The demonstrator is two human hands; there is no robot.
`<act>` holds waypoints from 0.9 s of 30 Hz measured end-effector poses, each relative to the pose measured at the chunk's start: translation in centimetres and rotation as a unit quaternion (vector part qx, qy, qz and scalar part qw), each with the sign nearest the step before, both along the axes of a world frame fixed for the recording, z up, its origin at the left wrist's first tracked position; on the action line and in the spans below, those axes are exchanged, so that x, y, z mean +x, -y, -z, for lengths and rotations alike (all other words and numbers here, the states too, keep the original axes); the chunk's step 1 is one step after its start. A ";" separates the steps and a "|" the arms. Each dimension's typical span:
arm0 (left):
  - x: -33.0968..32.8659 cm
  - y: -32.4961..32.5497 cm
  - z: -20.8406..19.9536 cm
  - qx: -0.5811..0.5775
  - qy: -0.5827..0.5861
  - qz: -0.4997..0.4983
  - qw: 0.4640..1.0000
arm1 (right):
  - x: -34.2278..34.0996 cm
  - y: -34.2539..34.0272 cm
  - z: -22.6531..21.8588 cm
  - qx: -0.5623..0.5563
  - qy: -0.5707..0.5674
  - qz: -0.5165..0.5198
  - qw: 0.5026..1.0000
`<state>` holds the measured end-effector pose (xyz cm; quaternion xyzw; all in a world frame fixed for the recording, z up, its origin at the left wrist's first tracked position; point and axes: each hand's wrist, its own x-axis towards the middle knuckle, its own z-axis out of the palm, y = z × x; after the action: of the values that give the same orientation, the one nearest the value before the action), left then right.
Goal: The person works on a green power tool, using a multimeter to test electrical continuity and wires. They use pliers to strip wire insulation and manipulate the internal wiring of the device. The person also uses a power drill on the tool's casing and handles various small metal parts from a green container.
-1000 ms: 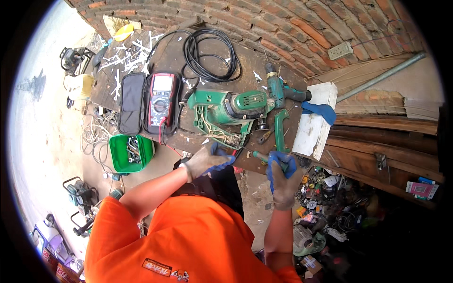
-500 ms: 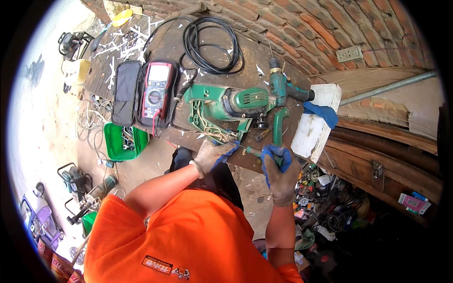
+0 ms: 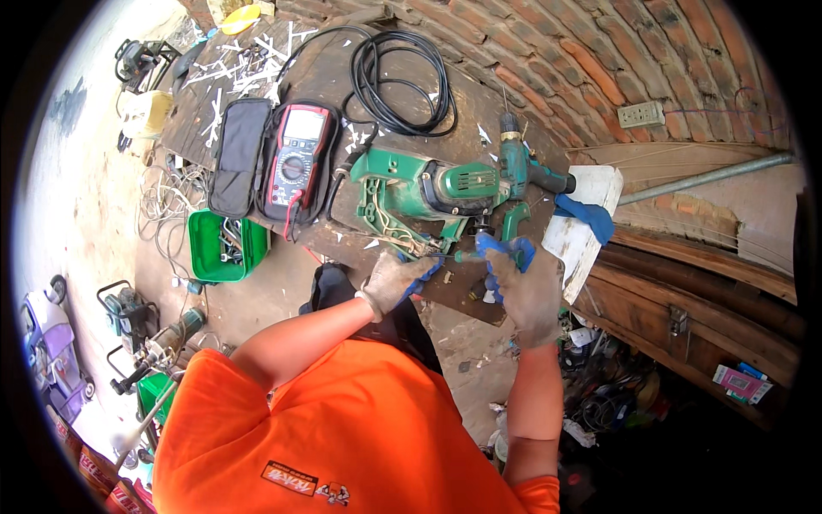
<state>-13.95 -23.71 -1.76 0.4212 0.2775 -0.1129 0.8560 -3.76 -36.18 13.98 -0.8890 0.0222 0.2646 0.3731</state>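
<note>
On the wooden table lies a green power tool (image 3: 411, 184) with its handle opened and pale wires (image 3: 390, 230) exposed. At the near end of that handle is my left hand (image 3: 396, 281), in a grey glove with blue fingertips. Its fingers are bent together, and what they pinch is hidden. My right hand (image 3: 527, 295), gloved alike, is closed round the green handle of a screwdriver (image 3: 467, 256). The screwdriver's shaft points left toward the opened handle, near my left fingertips; its tip is hard to make out. A loose curved green handle cover (image 3: 515, 219) lies just beyond my right hand.
A cordless drill (image 3: 516, 158) lies behind the power tool, beside a white board (image 3: 591, 214) with a blue cloth (image 3: 586, 217). To the left are a red multimeter (image 3: 296, 163) in its case and coiled black cable (image 3: 402, 81). A green bin (image 3: 205, 248) stands below the table's left edge.
The view has shifted slightly, moving the table things right. My right hand has turned with the screwdriver, which now lies more level. The left hand stays at the handle.
</note>
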 end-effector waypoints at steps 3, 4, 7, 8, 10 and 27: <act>-0.1 0.3 1.0 0.011 0.016 -0.011 1.000 | 0.5 0.5 0.3 -0.045 0.079 -0.067 0.994; -0.1 0.4 1.1 0.021 0.023 -0.015 0.999 | 0.4 0.9 0.7 -0.069 0.123 -0.108 0.984; -0.2 0.6 1.4 0.036 0.040 -0.020 0.998 | 0.2 0.0 -0.2 -0.201 0.227 -0.218 0.928; -0.3 0.5 1.7 0.032 0.042 -0.015 0.998 | 0.0 -0.5 -0.8 -0.252 0.256 -0.252 0.899; -0.4 0.4 1.7 0.033 0.045 -0.018 0.998 | -0.1 -1.2 -1.4 -0.227 0.287 -0.287 0.885; -0.2 0.8 1.0 0.078 0.053 -0.054 0.994 | 1.0 -1.1 -2.2 -0.213 0.274 -0.424 0.836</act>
<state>-14.15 -24.55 -2.79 0.4767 0.2620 -0.0220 0.8388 -2.79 -35.08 16.21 -0.9049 -0.4045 0.1314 0.0166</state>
